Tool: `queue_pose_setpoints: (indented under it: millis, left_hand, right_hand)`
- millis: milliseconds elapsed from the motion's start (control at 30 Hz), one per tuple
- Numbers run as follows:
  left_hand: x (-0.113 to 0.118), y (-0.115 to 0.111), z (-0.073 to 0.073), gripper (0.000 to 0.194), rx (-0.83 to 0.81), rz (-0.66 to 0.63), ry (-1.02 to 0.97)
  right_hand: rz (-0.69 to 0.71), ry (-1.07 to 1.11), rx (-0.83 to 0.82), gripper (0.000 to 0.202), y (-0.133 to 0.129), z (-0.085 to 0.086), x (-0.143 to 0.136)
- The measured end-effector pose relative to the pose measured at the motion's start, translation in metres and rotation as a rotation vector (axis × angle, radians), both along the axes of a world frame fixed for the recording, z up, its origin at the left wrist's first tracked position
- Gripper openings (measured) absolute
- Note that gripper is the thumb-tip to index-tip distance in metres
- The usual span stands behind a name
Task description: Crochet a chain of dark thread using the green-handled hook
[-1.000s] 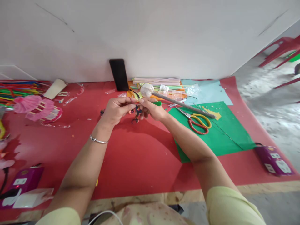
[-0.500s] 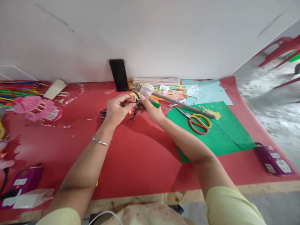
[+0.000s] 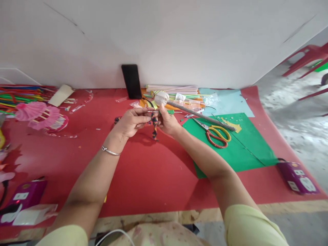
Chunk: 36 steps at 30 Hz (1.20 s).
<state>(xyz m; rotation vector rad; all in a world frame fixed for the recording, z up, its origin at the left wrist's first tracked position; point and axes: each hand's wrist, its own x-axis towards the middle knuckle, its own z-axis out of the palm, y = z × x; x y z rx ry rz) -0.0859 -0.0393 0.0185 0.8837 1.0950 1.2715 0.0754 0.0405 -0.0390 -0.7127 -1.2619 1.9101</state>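
My left hand (image 3: 133,122) is closed, its fingers pinching a strip of dark multicoloured crocheted yarn (image 3: 154,127). The strip's lower end dangles between both hands, and more of the same yarn (image 3: 117,119) shows behind the left wrist. In my right hand (image 3: 167,121) is a crochet hook with a green grip (image 3: 170,112); thin metal sticks out at either end, the left end reaching my left fingers. Exactly how the yarn sits on the hook tip is too small to tell. A white wrapped ball on a grey stick (image 3: 196,110) lies just beyond the right hand.
Scissors (image 3: 217,136) rest on a green sheet (image 3: 246,143) at the right. A phone (image 3: 131,82) leans on the wall. Pink paper decorations (image 3: 42,116) and coloured sticks (image 3: 23,97) lie left. Purple power strips (image 3: 298,177) stand near both table ends.
The hook has turned from slanting to nearly level, its metal now visible across both hands. The yarn strip hangs straighter below the fingers. Both hands have shifted slightly.
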Motion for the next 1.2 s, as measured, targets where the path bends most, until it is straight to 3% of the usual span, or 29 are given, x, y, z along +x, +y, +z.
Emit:
queue_pose_setpoints:
  millis: [67, 200, 300, 400, 467, 533, 633, 733, 900, 1200]
  left_hand:
    - [0.004, 0.0, -0.005, 0.042, 0.113, 0.149, 0.132]
    - [0.019, 0.001, -0.017, 0.038, 0.289, 0.429, 0.504]
    - [0.026, 0.001, -0.019, 0.042, 0.27, 0.417, 0.394]
    - [0.019, 0.002, -0.014, 0.038, 0.135, 0.223, 0.082]
    - [0.007, 0.003, -0.008, 0.037, -0.016, 0.023, -0.055]
    - [-0.003, 0.003, -0.005, 0.036, -0.095, -0.07, -0.107]
    - [-0.009, 0.003, -0.007, 0.031, -0.079, -0.064, -0.031]
    - [-0.006, 0.002, -0.011, 0.027, -0.009, -0.029, 0.127]
    - [-0.004, -0.002, -0.01, 0.02, 0.036, 0.041, 0.318]
    - [-0.004, -0.011, 0.007, 0.017, 0.026, -0.165, 0.571]
  right_hand:
    - [-0.072, -0.032, 0.109, 0.078, 0.0, 0.0, 0.001]
    - [-0.28, -0.166, 0.563, 0.064, -0.008, 0.003, 0.01]
    - [-0.347, -0.269, 0.821, 0.056, -0.013, 0.002, 0.018]
    - [-0.317, -0.245, 0.924, 0.059, -0.01, 0.004, 0.022]
    - [-0.209, -0.138, 0.885, 0.066, -0.006, 0.007, 0.021]
    - [-0.053, -0.043, 0.708, 0.071, 0.0, 0.011, 0.019]
    - [0.114, 0.005, 0.362, 0.078, 0.007, 0.014, 0.016]
    - [0.167, -0.006, 0.206, 0.081, 0.013, 0.013, 0.017]
    - [0.245, -0.015, 0.184, 0.077, 0.018, 0.012, 0.02]
    - [0.25, -0.048, 0.278, 0.07, 0.027, 0.006, 0.029]
